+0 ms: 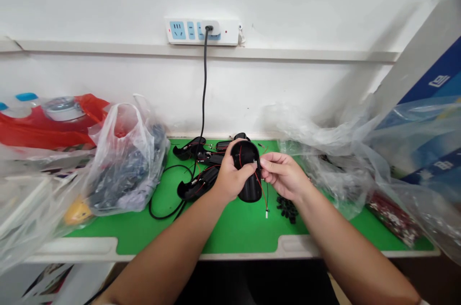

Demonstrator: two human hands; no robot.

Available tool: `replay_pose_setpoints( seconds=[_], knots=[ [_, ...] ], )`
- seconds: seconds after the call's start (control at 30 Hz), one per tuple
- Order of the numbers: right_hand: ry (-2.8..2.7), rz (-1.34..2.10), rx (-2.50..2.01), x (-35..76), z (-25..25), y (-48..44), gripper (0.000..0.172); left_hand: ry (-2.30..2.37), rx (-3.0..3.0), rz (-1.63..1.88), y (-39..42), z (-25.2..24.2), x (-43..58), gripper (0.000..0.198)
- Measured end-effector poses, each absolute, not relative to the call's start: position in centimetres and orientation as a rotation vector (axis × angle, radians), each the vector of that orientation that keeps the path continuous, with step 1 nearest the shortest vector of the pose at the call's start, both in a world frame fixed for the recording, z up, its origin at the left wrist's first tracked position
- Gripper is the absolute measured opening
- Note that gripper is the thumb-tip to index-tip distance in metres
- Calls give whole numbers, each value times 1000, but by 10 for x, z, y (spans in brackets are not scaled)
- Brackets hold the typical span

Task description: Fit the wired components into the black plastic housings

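My left hand [232,176] is wrapped round a rounded black plastic housing [250,193], its thumb pressed over the open hollow side. A thin red wire [264,193] runs out of the housing beside a dark one, down to a small white connector [267,214]. At the housing's right edge, my right hand [284,174] is closed in a pinch; whatever lies between its fingertips is too small to make out. Behind and left of my left hand lie several similar black housings [187,190] with red wires. Small black parts [287,210] are heaped below my right hand.
A black cable [204,89] hangs from the wall power strip [230,33] onto the green table mat [237,237]. At left stand a filled clear plastic bag [126,175] and a red bag [32,127]. Crumpled clear plastic [334,170] covers the right side.
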State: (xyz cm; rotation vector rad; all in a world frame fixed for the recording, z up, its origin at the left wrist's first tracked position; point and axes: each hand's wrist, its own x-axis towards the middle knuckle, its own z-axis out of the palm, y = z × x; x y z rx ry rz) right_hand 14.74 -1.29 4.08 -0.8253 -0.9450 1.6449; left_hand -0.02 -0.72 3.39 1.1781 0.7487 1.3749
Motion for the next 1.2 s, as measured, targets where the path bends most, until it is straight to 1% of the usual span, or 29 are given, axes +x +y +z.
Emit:
replay_pose_setpoints(
  seconds=[0.33, 0.53, 0.73, 0.8, 0.83, 0.9, 1.0, 1.07, 1.2],
  knots=[
    [-931, 1697, -812, 152, 41, -11, 19, 791, 969, 1268, -6, 32, 2, 50],
    [-950, 1656, -839, 151, 39, -11, 22, 806, 1019, 1285, -6, 30, 1, 50],
    [-981, 1608, -920, 148, 36, -11, 25, 844, 1189, 1365, -4, 31, 0, 52],
    [-1099, 1491, -973, 146, 34, -12, 26, 864, 1214, 1356, -2, 30, 0, 51],
    [-1199, 1377, -1000, 144, 33, -13, 24, 871, 1223, 1354, -1, 29, 0, 51],
    [-1440, 1060, -1024, 140, 33, -15, 24, 893, 1247, 1373, 2, 26, 0, 51],
    [-1725, 633, -1004, 132, 33, -20, 33, 968, 1290, 1454, 6, 22, -1, 48],
    [-1819, 497, -1007, 129, 33, -22, 29, 995, 1346, 1490, 8, 22, -2, 45],
    [-1895, 375, -1023, 127, 31, -25, 20, 952, 1528, 1533, 7, 28, -5, 44]
  ],
)
